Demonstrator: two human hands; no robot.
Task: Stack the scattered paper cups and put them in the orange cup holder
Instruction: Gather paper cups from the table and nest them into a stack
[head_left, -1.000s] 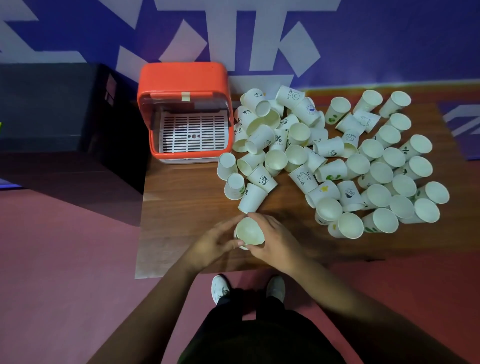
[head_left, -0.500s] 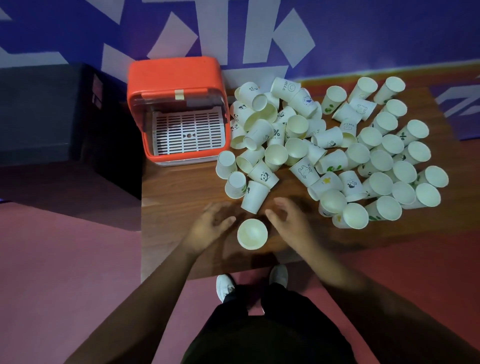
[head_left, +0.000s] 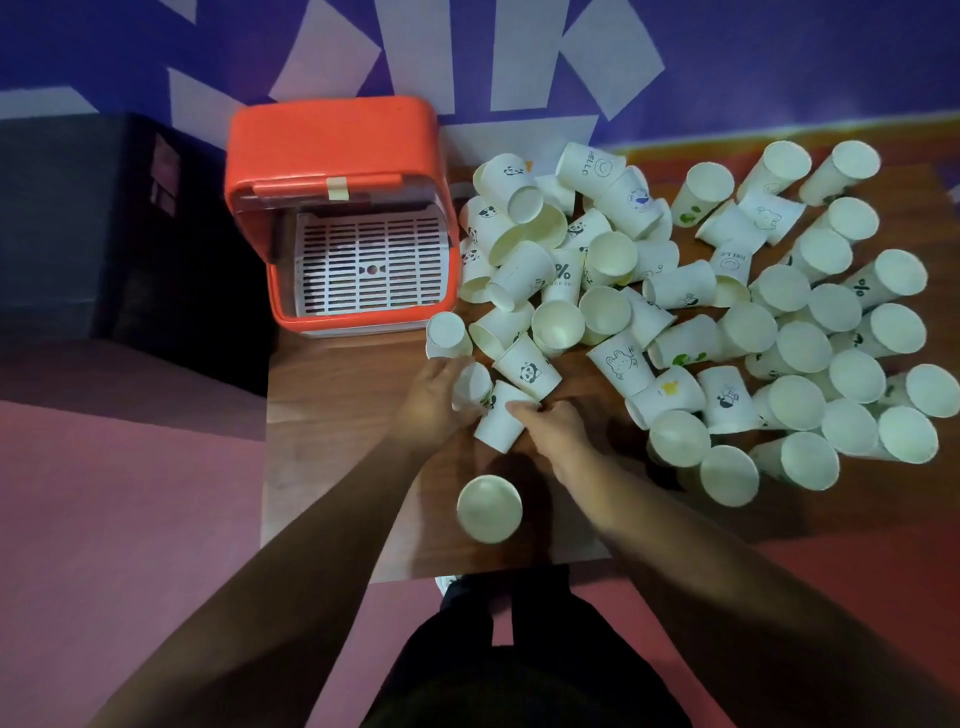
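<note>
Several white paper cups (head_left: 727, 322) lie scattered over the brown table (head_left: 332, 415), some upright, some on their sides. One cup (head_left: 489, 509) stands upright alone near the front edge. My left hand (head_left: 431, 402) is curled around a small cup (head_left: 472, 384) lying at the near left of the pile. My right hand (head_left: 553, 423) has its fingers on a cup lying on its side (head_left: 498, 423). The orange cup holder (head_left: 332, 150) stands open at the table's back left, showing a white slatted tray (head_left: 371, 265).
A dark cabinet (head_left: 104, 223) sits left of the holder. The table's left edge runs just beside the holder and my left forearm. A purple wall with white shapes (head_left: 519, 57) rises behind. Pink floor and my shoes show below the front edge.
Both hands let go of the upright cup at the front edge, moved forward to the near side of the pile, and now touch two cups there.
</note>
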